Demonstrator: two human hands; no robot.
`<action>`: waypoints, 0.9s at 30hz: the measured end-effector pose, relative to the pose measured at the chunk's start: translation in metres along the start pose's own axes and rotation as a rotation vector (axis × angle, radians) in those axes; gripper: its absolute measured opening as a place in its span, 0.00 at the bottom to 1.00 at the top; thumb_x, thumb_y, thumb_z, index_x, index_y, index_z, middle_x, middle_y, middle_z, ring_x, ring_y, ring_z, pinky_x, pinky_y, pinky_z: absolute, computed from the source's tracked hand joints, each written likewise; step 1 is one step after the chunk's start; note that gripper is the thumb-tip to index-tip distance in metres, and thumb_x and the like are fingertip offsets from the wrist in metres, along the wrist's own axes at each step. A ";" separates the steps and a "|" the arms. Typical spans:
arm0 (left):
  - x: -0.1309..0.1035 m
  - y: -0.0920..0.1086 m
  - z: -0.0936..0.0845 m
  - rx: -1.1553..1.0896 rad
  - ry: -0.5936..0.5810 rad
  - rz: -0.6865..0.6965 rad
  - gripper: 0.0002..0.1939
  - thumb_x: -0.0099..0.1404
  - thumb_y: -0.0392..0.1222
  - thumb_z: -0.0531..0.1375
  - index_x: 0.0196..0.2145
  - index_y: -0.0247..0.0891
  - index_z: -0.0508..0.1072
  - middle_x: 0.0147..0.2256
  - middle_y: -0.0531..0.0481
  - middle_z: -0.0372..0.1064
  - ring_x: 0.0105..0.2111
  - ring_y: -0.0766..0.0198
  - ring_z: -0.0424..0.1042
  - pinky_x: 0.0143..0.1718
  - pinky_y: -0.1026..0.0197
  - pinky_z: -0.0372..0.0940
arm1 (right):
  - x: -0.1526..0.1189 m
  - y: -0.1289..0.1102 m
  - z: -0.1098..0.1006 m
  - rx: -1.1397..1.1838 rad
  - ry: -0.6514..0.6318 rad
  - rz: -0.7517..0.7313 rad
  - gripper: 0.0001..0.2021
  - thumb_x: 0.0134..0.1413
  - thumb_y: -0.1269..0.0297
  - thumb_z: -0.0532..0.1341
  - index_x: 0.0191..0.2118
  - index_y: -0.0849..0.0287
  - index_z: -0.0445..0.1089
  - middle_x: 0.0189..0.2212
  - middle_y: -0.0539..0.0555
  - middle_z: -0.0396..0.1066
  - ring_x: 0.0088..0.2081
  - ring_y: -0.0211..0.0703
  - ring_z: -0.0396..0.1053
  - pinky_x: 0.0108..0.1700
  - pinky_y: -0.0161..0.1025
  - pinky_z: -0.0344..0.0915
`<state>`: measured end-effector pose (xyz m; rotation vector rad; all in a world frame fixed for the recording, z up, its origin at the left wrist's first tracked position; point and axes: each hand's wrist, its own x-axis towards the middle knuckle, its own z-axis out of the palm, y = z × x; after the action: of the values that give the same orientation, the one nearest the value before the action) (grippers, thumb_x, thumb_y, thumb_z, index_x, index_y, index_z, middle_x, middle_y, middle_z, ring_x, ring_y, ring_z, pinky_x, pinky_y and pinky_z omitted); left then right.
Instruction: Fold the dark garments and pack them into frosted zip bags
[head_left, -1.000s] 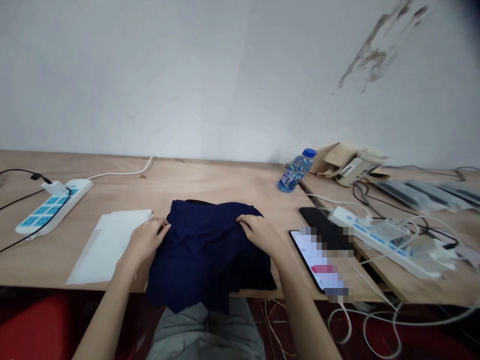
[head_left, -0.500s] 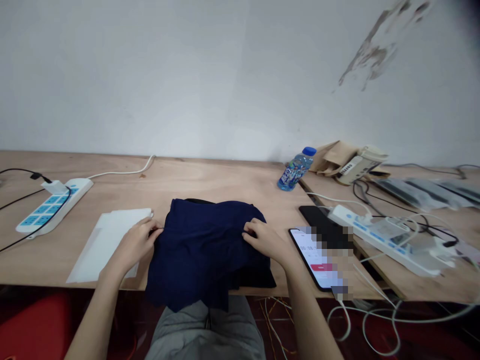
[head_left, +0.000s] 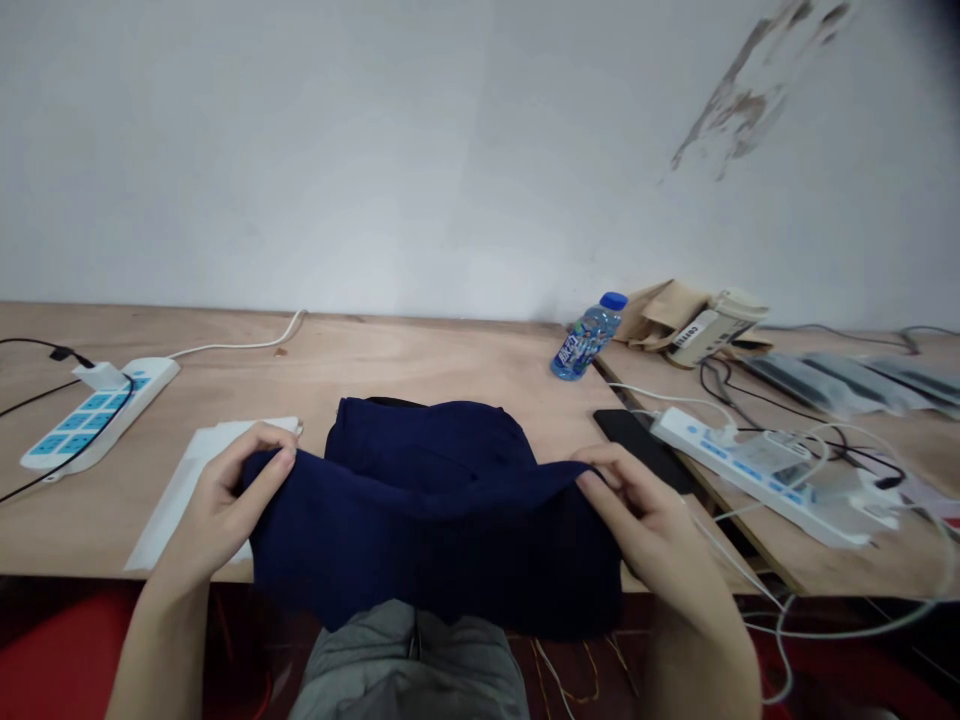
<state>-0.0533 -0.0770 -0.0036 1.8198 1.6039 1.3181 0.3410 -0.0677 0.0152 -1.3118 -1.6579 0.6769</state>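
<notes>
Fingers of the left hand [head_left: 223,505] and right hand [head_left: 655,520] pinched the cloth [head_left: 435,510], its long axis running left to right, across the tabletop's [head_left: 420,360] near edge.

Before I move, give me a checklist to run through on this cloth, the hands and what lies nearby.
1. Left hand has a grip: ok, thumb and fingers pinch the navy cloth at its left.
2. Right hand has a grip: ok, it pinches the cloth at the right.
3. Cloth lies flat: not ok, the near part is lifted and sags between the hands.
4. Cloth fully on the table: not ok, its near part extends past the front edge in view.
5. Left hand off the white sheets: cannot tell, it overlaps them in view.
6. Bottle apart from the cloth: ok, bare tabletop between.
</notes>
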 end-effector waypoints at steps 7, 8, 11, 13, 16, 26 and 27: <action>0.084 -0.021 0.046 -0.045 -0.064 -0.081 0.20 0.63 0.58 0.57 0.37 0.38 0.73 0.34 0.49 0.72 0.36 0.61 0.71 0.36 0.63 0.65 | 0.088 0.050 0.014 0.115 -0.049 0.103 0.16 0.53 0.49 0.62 0.39 0.57 0.70 0.30 0.52 0.73 0.31 0.42 0.71 0.32 0.35 0.67; 0.098 -0.031 0.058 -0.022 -0.080 -0.112 0.21 0.63 0.59 0.55 0.37 0.37 0.73 0.35 0.48 0.73 0.36 0.60 0.72 0.36 0.62 0.65 | 0.104 0.063 0.021 0.070 -0.051 0.092 0.16 0.53 0.49 0.61 0.37 0.58 0.70 0.30 0.52 0.74 0.31 0.42 0.71 0.31 0.35 0.67; 0.125 -0.059 0.088 0.095 -0.075 -0.195 0.22 0.63 0.58 0.55 0.38 0.34 0.72 0.36 0.43 0.73 0.39 0.56 0.73 0.40 0.57 0.66 | 0.139 0.098 0.044 -0.161 -0.045 0.090 0.18 0.55 0.50 0.57 0.35 0.62 0.71 0.27 0.54 0.73 0.30 0.43 0.71 0.31 0.37 0.67; 0.126 -0.069 0.102 0.152 -0.058 -0.215 0.24 0.60 0.56 0.60 0.42 0.31 0.71 0.41 0.37 0.73 0.45 0.49 0.71 0.47 0.51 0.65 | 0.146 0.112 0.058 -0.226 -0.005 0.081 0.17 0.57 0.54 0.55 0.39 0.65 0.71 0.31 0.58 0.74 0.34 0.47 0.72 0.37 0.42 0.69; 0.101 -0.067 0.115 0.270 -0.060 -0.133 0.30 0.59 0.54 0.62 0.52 0.30 0.67 0.55 0.29 0.64 0.58 0.42 0.60 0.57 0.43 0.56 | 0.129 0.114 0.075 -0.276 0.043 0.017 0.19 0.59 0.59 0.53 0.50 0.65 0.68 0.47 0.65 0.72 0.49 0.54 0.69 0.51 0.50 0.65; -0.023 -0.065 0.145 0.597 -0.337 0.226 0.41 0.62 0.60 0.57 0.68 0.50 0.48 0.70 0.42 0.33 0.68 0.37 0.36 0.62 0.33 0.43 | 0.024 0.098 0.109 -0.839 -0.107 -0.293 0.21 0.64 0.54 0.53 0.59 0.53 0.65 0.63 0.61 0.59 0.64 0.64 0.53 0.61 0.70 0.46; -0.027 -0.067 0.146 0.597 -0.327 0.213 0.41 0.62 0.60 0.58 0.68 0.51 0.46 0.70 0.43 0.33 0.68 0.38 0.37 0.63 0.33 0.43 | 0.020 0.103 0.110 -0.861 -0.101 -0.278 0.22 0.64 0.54 0.53 0.61 0.51 0.64 0.64 0.60 0.58 0.64 0.66 0.53 0.60 0.71 0.47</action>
<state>0.0321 -0.0406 -0.1376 2.4538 1.7688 0.5820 0.2913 -0.0074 -0.1151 -1.5720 -2.2768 -0.1884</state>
